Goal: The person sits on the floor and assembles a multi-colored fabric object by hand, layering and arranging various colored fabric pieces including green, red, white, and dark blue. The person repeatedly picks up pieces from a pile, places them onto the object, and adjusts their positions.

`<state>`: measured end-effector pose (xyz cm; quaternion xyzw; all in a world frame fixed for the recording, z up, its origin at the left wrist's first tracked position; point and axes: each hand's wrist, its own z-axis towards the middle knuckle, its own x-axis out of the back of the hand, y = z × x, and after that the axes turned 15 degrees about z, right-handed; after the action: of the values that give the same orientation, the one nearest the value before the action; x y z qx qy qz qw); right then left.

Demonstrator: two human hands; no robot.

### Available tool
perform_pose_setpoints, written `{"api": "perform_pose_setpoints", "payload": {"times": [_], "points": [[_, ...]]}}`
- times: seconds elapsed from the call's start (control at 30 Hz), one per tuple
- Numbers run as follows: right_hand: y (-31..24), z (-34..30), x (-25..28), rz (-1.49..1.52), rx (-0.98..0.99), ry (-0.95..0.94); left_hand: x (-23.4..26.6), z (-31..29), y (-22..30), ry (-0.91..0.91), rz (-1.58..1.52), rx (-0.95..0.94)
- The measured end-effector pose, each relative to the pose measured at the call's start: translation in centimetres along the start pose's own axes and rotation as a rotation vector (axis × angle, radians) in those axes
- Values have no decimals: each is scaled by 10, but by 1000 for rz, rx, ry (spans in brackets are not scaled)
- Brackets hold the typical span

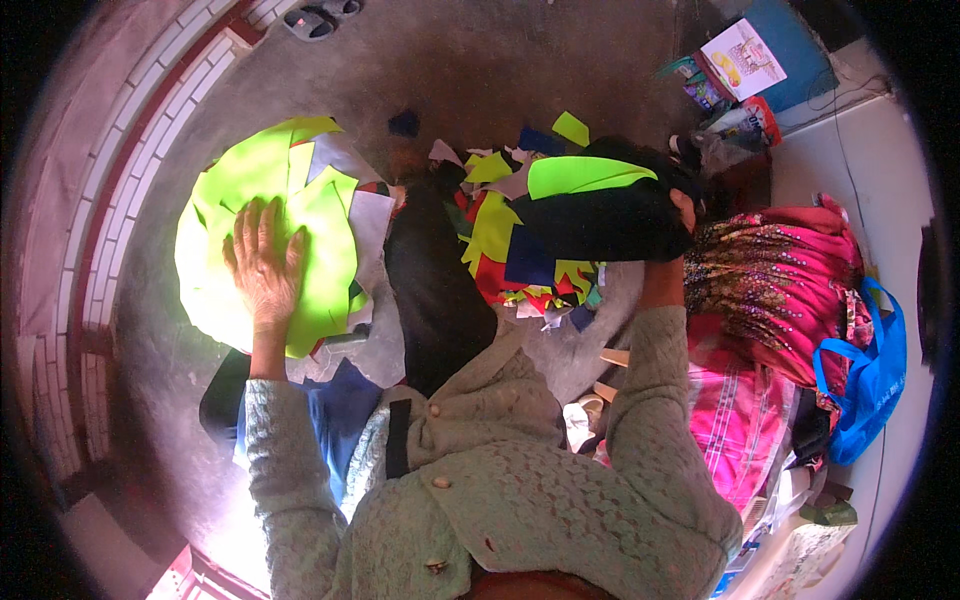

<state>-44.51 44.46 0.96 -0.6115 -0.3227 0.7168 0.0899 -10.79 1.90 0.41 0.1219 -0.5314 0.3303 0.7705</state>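
My left hand [262,262] lies flat, fingers spread, on a wide pile of neon yellow-green fabric pieces [325,215] at the left. Grey fabric [370,235] shows from under that pile's right side. My right hand [684,208] is at the right end of a black cloth surface [600,228]; I cannot tell whether this is a trouser leg or a loose piece. Most of its fingers are hidden behind the black. A long neon yellow-green piece [590,175] lies across the top of the black.
Mixed fabric scraps [528,255] in navy, red and yellow-green heap up in the middle. Navy cloth [345,405] lies near my left forearm. Pink patterned fabric [780,290] and a blue bag [865,385] are on the right. A slipper [308,24] lies at the far left.
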Motion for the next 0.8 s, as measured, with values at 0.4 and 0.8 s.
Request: {"api": "perform_pose_setpoints", "payload": {"times": [0.4,0.8], "points": [[65,-73,-155,-346,67,-503,65,-6,29,87,-851,32],[183,-128,-113,-309,-458,-355,87,-97,124,-346,-1308,15]]}}
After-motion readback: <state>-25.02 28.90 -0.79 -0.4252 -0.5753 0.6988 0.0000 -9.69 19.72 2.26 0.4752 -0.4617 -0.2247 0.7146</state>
